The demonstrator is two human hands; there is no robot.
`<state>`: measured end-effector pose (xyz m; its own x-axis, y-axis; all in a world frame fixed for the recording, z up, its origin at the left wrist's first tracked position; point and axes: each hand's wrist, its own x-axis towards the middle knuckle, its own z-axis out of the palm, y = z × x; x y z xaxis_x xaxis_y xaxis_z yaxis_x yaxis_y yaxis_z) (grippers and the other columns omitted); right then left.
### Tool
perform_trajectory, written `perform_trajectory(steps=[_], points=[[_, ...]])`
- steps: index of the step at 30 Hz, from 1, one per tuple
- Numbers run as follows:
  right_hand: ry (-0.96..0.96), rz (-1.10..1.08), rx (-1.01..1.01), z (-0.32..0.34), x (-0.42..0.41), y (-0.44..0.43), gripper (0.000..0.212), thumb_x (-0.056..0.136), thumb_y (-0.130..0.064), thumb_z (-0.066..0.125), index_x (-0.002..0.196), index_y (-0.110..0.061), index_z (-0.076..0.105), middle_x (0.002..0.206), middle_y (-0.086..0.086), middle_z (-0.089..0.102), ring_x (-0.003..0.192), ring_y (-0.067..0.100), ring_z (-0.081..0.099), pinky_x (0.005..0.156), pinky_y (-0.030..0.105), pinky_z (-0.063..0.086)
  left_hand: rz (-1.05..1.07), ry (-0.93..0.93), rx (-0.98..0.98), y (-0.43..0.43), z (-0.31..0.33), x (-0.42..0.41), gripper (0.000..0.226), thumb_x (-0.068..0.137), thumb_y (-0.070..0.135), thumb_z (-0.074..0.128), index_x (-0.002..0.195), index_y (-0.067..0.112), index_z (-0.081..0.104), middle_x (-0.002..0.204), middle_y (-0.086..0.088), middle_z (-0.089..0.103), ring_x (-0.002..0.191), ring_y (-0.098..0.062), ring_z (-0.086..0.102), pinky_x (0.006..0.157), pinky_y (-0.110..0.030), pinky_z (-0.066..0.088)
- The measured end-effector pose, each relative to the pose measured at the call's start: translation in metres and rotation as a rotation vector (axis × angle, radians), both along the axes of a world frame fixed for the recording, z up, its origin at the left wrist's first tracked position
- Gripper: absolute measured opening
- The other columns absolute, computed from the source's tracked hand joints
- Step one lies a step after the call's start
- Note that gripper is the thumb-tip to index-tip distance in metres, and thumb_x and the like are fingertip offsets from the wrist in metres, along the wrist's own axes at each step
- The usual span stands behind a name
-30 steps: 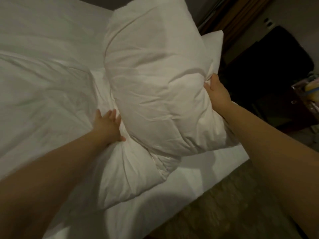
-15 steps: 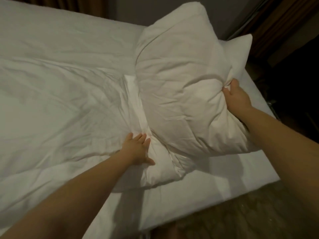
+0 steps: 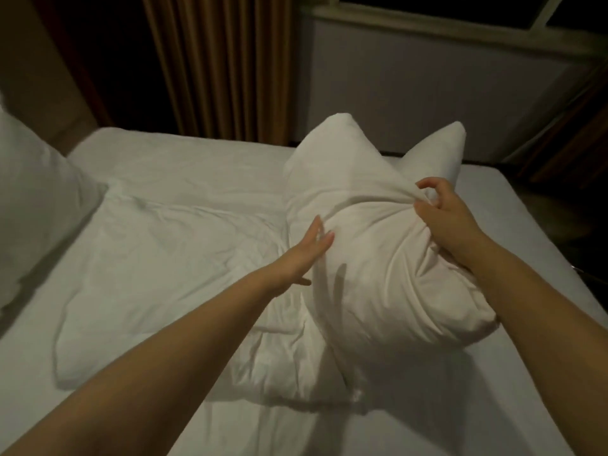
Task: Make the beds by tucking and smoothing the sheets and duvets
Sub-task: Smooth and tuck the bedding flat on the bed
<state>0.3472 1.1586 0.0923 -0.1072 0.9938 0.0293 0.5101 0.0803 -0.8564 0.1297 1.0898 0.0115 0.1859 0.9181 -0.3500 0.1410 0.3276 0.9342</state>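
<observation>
A white folded duvet lies across the bed's white sheet. Its right end is bunched into a raised, puffy mound with two pointed corners sticking up. My right hand pinches a gather of the fabric at the mound's upper right side between thumb and fingers. My left hand has straight fingers laid flat against the mound's left side, where it meets the flat part of the duvet.
A white pillow stands at the left edge. Brown curtains hang behind the bed, and a grey wall with a window sill runs to the right. The bed's right edge drops to dark floor.
The view has swung up toward the wall. The bunched end has come down lower on the bed. My left hand moved from the flat fold onto the mound's side; my right now pinches fabric.
</observation>
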Motion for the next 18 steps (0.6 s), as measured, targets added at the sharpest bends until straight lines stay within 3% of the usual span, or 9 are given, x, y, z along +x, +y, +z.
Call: perform_trajectory(steps=[5, 8, 12, 16, 18], points=[[0.051, 0.159, 0.055, 0.053, -0.039, -0.019, 0.020, 0.096, -0.012, 0.048, 0.110, -0.027, 0.049, 0.073, 0.001, 0.050, 0.066, 0.011, 0.049, 0.054, 0.013, 0.043, 0.046, -0.117, 0.002, -0.001, 0.044, -0.007, 0.098, 0.062, 0.077, 0.039, 0.144, 0.049, -0.008, 0.157, 0.013, 0.001, 0.142, -0.027, 0.018, 0.103, -0.057, 0.038], [0.077, 0.337, 0.107, 0.076, -0.084, -0.033, 0.019, 0.096, -0.011, 0.049, 0.102, -0.028, 0.050, 0.066, -0.002, 0.045, 0.057, 0.004, 0.046, 0.049, 0.010, 0.039, 0.139, -0.180, -0.002, -0.012, 0.054, -0.046, 0.106, 0.055, 0.088, 0.041, 0.146, 0.050, 0.003, 0.156, 0.009, 0.013, 0.139, -0.029, 0.026, 0.100, -0.059, 0.040], [0.090, 0.597, 0.151, 0.084, -0.175, -0.054, 0.023, 0.095, -0.002, 0.048, 0.096, -0.024, 0.049, 0.067, -0.001, 0.045, 0.047, -0.002, 0.040, 0.049, 0.010, 0.034, 0.266, -0.177, -0.022, -0.042, 0.056, -0.124, 0.098, 0.056, 0.092, 0.043, 0.142, 0.047, 0.027, 0.143, 0.007, 0.043, 0.124, -0.023, 0.048, 0.095, -0.054, 0.046], [0.045, 0.722, 0.145, 0.068, -0.282, -0.077, 0.027, 0.091, -0.005, 0.047, 0.089, -0.033, 0.049, 0.066, -0.007, 0.049, 0.049, -0.001, 0.043, 0.051, 0.018, 0.034, 0.376, -0.177, -0.012, -0.080, 0.059, -0.208, 0.081, 0.064, 0.090, 0.044, 0.134, 0.048, 0.041, 0.135, 0.008, 0.054, 0.121, -0.022, 0.054, 0.102, -0.052, 0.041], [-0.005, 0.761, 0.120, 0.052, -0.333, -0.093, 0.023, 0.091, -0.008, 0.045, 0.091, -0.031, 0.049, 0.065, -0.004, 0.049, 0.050, 0.006, 0.045, 0.046, 0.021, 0.035, 0.479, -0.150, -0.012, -0.102, 0.059, -0.245, 0.078, 0.066, 0.088, 0.039, 0.131, 0.045, 0.046, 0.124, 0.003, 0.061, 0.111, -0.022, 0.060, 0.096, -0.047, 0.047]])
